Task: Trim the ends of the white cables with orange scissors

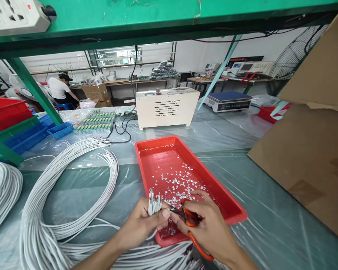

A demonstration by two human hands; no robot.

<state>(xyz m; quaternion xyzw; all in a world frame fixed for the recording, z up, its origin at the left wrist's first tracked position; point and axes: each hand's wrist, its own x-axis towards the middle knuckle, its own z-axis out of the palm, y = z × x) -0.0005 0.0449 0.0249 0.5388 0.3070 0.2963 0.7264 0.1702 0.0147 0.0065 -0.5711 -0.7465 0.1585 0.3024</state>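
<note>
- Hands, lower centre of the frame: left hand [142,223] has thumb and fingers clamped on an upright bundle of thin white round cables [154,205]; right hand [211,219] is closed around orange-handled scissors with dark blades [199,247]. Whether the blades are apart cannot be told.
- Step, as judged: trimming cable ends. Grip the bundle close below its ends, present one end at a time, and set the blades square to it. Hold the left thumb clear of the cutting edges, which sit just beside it. Use light, controlled pressure.
- Orientation: the bundle's ends point toward the top of the frame; its long axis stands near vertical.
- Loose white cables [135,258], bottom edge: long axis left to right, ends toward the lower right.
- Shallow red rectangular plastic tray [208,179], centre: small pale scraps [182,183] lie inside. Cut above it so that offcuts drop in.
- Large white cable coil [36,206], left side.
- Cream box-shaped machine with slotted vents [165,116], upper centre, beyond the tray.
</note>
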